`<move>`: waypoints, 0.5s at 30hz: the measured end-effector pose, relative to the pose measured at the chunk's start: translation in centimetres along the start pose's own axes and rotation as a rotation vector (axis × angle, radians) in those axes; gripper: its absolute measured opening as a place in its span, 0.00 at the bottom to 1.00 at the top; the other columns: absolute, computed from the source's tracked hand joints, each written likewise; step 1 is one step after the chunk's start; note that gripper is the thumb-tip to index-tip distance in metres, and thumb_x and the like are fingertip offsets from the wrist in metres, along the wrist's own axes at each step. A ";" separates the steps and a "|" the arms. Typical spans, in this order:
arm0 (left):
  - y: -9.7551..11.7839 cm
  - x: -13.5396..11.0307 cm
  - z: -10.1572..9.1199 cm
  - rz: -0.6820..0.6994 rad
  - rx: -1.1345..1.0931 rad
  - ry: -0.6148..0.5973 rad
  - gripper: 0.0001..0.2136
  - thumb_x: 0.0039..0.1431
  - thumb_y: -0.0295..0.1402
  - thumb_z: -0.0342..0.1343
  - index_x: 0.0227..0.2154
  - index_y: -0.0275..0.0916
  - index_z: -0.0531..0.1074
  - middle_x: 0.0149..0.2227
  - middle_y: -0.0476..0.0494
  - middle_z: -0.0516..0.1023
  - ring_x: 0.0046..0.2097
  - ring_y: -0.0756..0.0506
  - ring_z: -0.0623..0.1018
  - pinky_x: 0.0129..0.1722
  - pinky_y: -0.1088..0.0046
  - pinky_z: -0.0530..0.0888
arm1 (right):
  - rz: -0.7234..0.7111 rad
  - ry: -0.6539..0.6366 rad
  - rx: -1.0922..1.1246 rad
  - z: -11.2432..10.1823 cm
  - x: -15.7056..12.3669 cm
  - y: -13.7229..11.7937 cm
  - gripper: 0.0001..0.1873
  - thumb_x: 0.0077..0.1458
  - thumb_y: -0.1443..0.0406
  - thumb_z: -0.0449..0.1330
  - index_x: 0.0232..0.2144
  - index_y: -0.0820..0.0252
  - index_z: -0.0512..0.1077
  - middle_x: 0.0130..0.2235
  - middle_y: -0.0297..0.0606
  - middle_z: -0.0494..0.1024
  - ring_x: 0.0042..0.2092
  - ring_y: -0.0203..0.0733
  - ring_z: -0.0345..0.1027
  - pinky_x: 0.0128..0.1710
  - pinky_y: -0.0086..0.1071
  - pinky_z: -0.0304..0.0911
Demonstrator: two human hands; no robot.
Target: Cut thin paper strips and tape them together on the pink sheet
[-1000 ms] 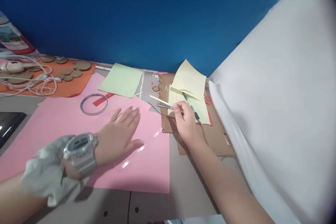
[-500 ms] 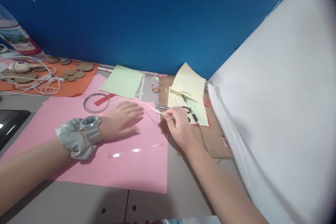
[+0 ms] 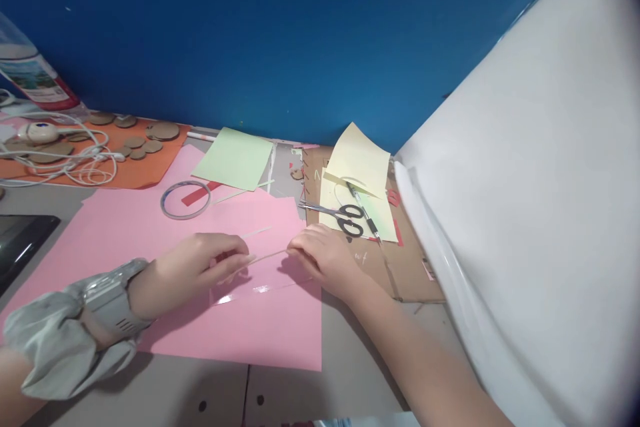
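Between my two hands a thin pale paper strip [image 3: 270, 255] is stretched over the pink paper [image 3: 260, 340]. My left hand [image 3: 203, 263] pinches its left end between thumb and fingers. The other end is pinched by my right hand [image 3: 323, 257], fingers curled. Just beneath the strip lies a piece of clear shiny tape [image 3: 261, 289], flat on the pink paper and partly covered by my left hand. Another thin pale strip [image 3: 257, 232] rests behind my hands. Scissors [image 3: 340, 210] with black handles lie beyond my right hand, blades pointing left.
A tape roll [image 3: 163, 199] and a red strip [image 3: 201, 194] lie on the pink paper. Behind are a green sheet [image 3: 233, 159], yellow sheets [image 3: 357, 157], a pen [image 3: 364, 210] and cardboard [image 3: 415, 273]. Cardboard discs [image 3: 163, 131] and tangled earphones [image 3: 80, 157] sit left. A white panel [image 3: 530, 180] stands right.
My left hand has gone from lying spread on the pink paper to pinching the strip's left end. My right hand has come slightly left and nearer, uncovering the scissors' handles.
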State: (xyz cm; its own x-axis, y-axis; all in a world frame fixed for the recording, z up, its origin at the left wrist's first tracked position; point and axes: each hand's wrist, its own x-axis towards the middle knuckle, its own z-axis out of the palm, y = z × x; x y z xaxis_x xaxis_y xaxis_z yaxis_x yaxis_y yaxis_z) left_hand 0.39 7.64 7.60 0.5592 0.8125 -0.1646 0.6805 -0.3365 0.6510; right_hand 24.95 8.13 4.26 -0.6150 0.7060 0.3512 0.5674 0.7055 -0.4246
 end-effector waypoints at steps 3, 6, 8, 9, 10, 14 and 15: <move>-0.2 0.2 -0.1 -0.015 -0.121 -0.067 0.12 0.61 0.41 0.48 0.33 0.41 0.73 0.26 0.52 0.75 0.27 0.51 0.72 0.26 0.79 0.66 | 0.029 -0.076 0.019 -0.3 0.4 -0.1 0.12 0.63 0.62 0.50 0.30 0.58 0.69 0.31 0.36 0.76 0.34 0.39 0.65 0.39 0.33 0.57; -0.7 0.6 0.2 0.013 -0.280 -0.147 0.12 0.62 0.40 0.47 0.31 0.39 0.72 0.25 0.51 0.75 0.27 0.50 0.73 0.28 0.77 0.68 | 0.052 -0.169 0.020 -1.0 0.7 -0.1 0.11 0.62 0.62 0.50 0.31 0.58 0.70 0.32 0.35 0.77 0.36 0.39 0.66 0.40 0.33 0.57; -1.1 0.7 0.5 0.026 -0.361 -0.171 0.11 0.62 0.39 0.48 0.32 0.39 0.71 0.25 0.51 0.75 0.27 0.50 0.73 0.29 0.77 0.69 | 0.084 -0.202 0.039 -1.4 0.8 -0.3 0.10 0.62 0.63 0.51 0.32 0.58 0.70 0.33 0.35 0.77 0.36 0.39 0.66 0.40 0.33 0.57; -1.2 0.7 0.6 0.028 -0.382 -0.151 0.11 0.62 0.39 0.48 0.35 0.39 0.70 0.25 0.51 0.74 0.27 0.50 0.73 0.29 0.77 0.69 | 0.099 -0.213 0.054 -1.6 0.8 -0.5 0.09 0.62 0.64 0.51 0.32 0.58 0.70 0.33 0.35 0.77 0.36 0.38 0.66 0.40 0.33 0.57; -1.3 0.7 0.7 0.034 -0.379 -0.109 0.11 0.61 0.40 0.49 0.39 0.39 0.70 0.26 0.51 0.74 0.27 0.50 0.72 0.29 0.77 0.69 | 0.107 -0.222 0.068 -1.7 0.9 -0.7 0.09 0.62 0.64 0.51 0.32 0.58 0.70 0.33 0.35 0.77 0.36 0.38 0.66 0.40 0.33 0.58; -1.5 0.6 1.2 0.120 -0.198 0.019 0.12 0.59 0.42 0.52 0.38 0.39 0.72 0.32 0.48 0.73 0.32 0.49 0.71 0.33 0.76 0.68 | 0.106 -0.228 0.115 -1.2 1.3 -1.6 0.09 0.62 0.64 0.51 0.32 0.58 0.69 0.32 0.34 0.75 0.35 0.38 0.66 0.39 0.33 0.58; -1.6 0.6 1.3 0.125 -0.168 0.006 0.11 0.59 0.41 0.52 0.34 0.39 0.73 0.31 0.48 0.73 0.32 0.49 0.72 0.33 0.76 0.67 | 0.103 -0.210 0.126 -0.9 1.4 -1.6 0.09 0.62 0.63 0.51 0.31 0.58 0.68 0.31 0.34 0.75 0.34 0.38 0.66 0.38 0.33 0.58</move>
State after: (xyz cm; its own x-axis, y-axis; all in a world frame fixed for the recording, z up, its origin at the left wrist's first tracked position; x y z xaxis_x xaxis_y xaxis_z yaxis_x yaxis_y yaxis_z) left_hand 0.27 8.08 5.49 0.6311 0.7726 -0.0701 0.5168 -0.3513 0.7807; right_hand 23.65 8.00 6.17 -0.6655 0.7358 0.1253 0.5683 0.6083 -0.5541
